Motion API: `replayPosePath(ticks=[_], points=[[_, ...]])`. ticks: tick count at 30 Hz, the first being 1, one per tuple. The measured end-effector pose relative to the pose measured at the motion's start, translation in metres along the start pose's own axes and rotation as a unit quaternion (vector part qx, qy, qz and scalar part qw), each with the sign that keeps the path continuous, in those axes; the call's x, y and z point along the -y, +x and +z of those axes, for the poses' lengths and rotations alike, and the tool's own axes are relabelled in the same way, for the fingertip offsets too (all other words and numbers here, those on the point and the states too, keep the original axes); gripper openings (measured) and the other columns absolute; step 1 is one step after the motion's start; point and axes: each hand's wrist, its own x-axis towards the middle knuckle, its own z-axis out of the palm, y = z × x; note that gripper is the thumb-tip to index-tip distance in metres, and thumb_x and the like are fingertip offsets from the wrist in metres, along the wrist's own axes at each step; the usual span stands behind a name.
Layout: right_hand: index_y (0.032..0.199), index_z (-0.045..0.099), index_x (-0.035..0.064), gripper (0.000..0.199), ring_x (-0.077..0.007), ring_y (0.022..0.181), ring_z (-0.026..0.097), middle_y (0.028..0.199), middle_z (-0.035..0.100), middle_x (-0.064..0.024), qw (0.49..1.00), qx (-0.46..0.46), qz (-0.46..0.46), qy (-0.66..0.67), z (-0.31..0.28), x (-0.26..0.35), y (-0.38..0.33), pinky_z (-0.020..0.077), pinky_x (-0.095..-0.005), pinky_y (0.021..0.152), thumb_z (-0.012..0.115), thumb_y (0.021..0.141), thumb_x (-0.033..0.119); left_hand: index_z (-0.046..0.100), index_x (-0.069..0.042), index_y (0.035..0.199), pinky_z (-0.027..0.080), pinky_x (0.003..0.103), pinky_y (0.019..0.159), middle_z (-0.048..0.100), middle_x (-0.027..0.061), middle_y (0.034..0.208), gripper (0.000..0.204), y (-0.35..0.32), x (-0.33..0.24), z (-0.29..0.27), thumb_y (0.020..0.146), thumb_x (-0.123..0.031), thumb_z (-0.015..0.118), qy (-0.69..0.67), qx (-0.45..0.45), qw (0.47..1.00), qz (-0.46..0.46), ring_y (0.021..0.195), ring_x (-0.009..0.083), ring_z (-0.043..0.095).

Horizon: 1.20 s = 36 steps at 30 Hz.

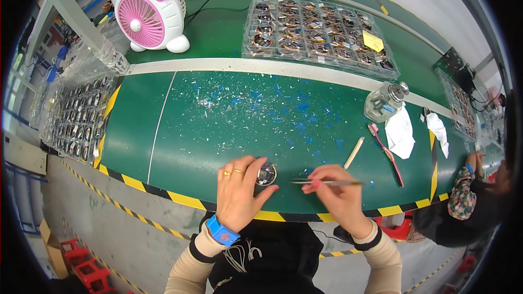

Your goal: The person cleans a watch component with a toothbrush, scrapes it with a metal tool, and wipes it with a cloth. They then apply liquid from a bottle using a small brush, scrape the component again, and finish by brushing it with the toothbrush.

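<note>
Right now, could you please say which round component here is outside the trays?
The round component between thumb and index finger of the left hand; others visible sit in trays.

1. Left hand (235,193): two gold-coloured rings (238,171) on the fingers; the thumbnail (275,187) is pinkish red.
2. Right hand (339,198): nails (315,184) of similar pinkish red.
3. Left wrist: a bright blue band (222,232), broad and angular, bearing a small reddish mark.
4. Sleeves (385,264): long and beige, each ending in a black cuff (370,242).
5. Body: a black garment (283,245), with thin, pale, looping cords or lines (237,261) on its front.
</note>
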Motion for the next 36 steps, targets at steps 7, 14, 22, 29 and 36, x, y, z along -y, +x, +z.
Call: replayPosePath(ticks=[7, 14, 22, 29, 36], points=[[0.097, 0.067, -0.0037, 0.012, -0.0196, 0.087, 0.066, 0.102, 0.065, -0.0130, 0.988, 0.092, -0.059, -0.106, 0.017, -0.002, 0.007, 0.0561, -0.0290, 0.076, 0.066, 0.085, -0.006, 0.061, -0.007, 0.122, 0.041, 0.039, 0.093, 0.064, 0.0091, 0.116, 0.058, 0.001, 0.015, -0.008, 0.068, -0.014, 0.083, -0.117, 0.050, 0.992, 0.020, 0.106, 0.0287, 0.057], [0.095, 0.071, -0.0024, 0.014, -0.0220, 0.087, 0.066, 0.095, 0.069, -0.0135, 0.986, 0.072, -0.096, -0.111, 0.032, -0.013, 0.006, 0.0550, -0.0313, 0.075, 0.068, 0.083, -0.006, 0.061, -0.006, 0.122, 0.043, 0.040, 0.094, 0.066, 0.0100, 0.115, 0.060, 0.001, 0.018, -0.008, 0.067, -0.010, 0.083, -0.148, 0.051, 0.988, 0.010, 0.106, 0.0292, 0.059], [0.099, 0.070, -0.0040, 0.016, -0.0211, 0.089, 0.068, 0.101, 0.067, -0.0133, 0.996, 0.053, -0.042, -0.063, 0.033, -0.023, 0.002, 0.0571, -0.0304, 0.080, 0.066, 0.085, -0.008, 0.060, -0.005, 0.123, 0.045, 0.039, 0.092, 0.067, 0.0105, 0.115, 0.062, 0.000, 0.017, -0.008, 0.065, -0.008, 0.084, -0.158, 0.055, 0.986, -0.020, 0.104, 0.0299, 0.060], [0.100, 0.071, -0.0040, 0.017, -0.0208, 0.089, 0.069, 0.102, 0.066, -0.0133, 0.994, 0.069, -0.045, -0.067, 0.033, -0.022, 0.002, 0.0573, -0.0299, 0.081, 0.065, 0.084, -0.009, 0.060, -0.005, 0.122, 0.046, 0.039, 0.092, 0.067, 0.0108, 0.115, 0.062, -0.001, 0.018, -0.007, 0.065, -0.009, 0.085, -0.165, 0.052, 0.985, -0.027, 0.105, 0.0292, 0.061], [0.102, 0.070, -0.0024, 0.018, -0.0212, 0.090, 0.067, 0.102, 0.067, -0.0135, 0.988, 0.070, -0.078, -0.111, 0.029, -0.020, 0.006, 0.0552, -0.0297, 0.079, 0.066, 0.085, -0.007, 0.058, -0.004, 0.123, 0.045, 0.040, 0.095, 0.066, 0.0106, 0.118, 0.063, -0.001, 0.017, -0.006, 0.067, -0.009, 0.084, -0.178, 0.050, 0.982, -0.037, 0.109, 0.0303, 0.060]])
